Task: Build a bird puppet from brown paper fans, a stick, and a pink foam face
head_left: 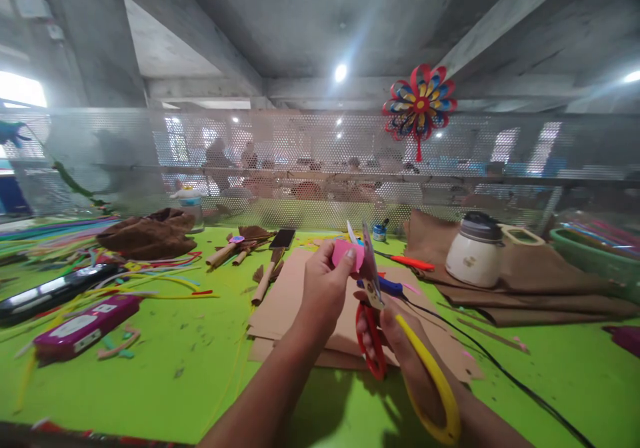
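Between the thumb and fingers of my left hand (325, 285) is a small pink piece (349, 255), held up over the brown sheets (290, 301). My right hand (407, 355) is closed round scissors (371, 288) with one red and one yellow handle. The scissor blades point up and stand apart, right beside the pink piece's right edge. Behind the scissors, a blue-handled tool (393, 287) with a black cord lies on the sheets.
A purple box (87, 328) and coloured strips (175, 278) lie left on the green table (165, 375). Brown cloth (540, 275), a white jar (473, 255) and a green basket (595, 255) stand right. A perforated screen (310, 198) rises behind.
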A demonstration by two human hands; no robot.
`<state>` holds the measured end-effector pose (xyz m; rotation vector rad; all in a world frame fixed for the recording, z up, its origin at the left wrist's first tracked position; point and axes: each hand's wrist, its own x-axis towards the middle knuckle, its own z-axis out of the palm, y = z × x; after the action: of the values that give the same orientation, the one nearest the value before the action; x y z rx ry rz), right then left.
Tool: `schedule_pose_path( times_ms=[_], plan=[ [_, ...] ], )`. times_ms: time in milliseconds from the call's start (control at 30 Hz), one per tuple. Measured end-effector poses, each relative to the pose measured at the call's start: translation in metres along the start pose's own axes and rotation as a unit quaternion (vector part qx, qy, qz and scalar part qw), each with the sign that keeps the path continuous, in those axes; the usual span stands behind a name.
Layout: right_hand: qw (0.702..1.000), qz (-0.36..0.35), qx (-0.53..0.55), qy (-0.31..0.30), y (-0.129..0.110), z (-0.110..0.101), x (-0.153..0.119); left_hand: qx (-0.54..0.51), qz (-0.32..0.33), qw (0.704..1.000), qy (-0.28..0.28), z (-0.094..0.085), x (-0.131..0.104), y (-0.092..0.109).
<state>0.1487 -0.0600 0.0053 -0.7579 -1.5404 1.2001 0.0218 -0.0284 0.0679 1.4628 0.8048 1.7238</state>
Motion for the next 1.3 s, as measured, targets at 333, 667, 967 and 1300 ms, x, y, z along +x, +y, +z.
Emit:
schedule_pose_path(
  times_ms=[333, 667, 967, 1300],
  plan=[
    [0.999, -0.007, 0.002, 0.031, -0.006, 0.005, -0.003, -0.005, -0.008, 1.0, -0.005, -0.001, -0.002, -0.002],
    [0.999, 0.008, 0.012, 0.031, -0.014, 0.004, -0.003, -0.017, -0.029, 0.999, -0.02, -0.003, 0.001, 0.001],
    [0.999, -0.008, -0.006, 0.032, -0.011, 0.002, -0.001, -0.022, -0.035, 0.999, -0.02, -0.003, 0.004, 0.002],
    [0.999, -0.022, -0.024, 0.034, -0.007, 0.003, 0.0, -0.035, -0.017, 0.999, 0.037, 0.006, -0.005, -0.012]
  ],
)
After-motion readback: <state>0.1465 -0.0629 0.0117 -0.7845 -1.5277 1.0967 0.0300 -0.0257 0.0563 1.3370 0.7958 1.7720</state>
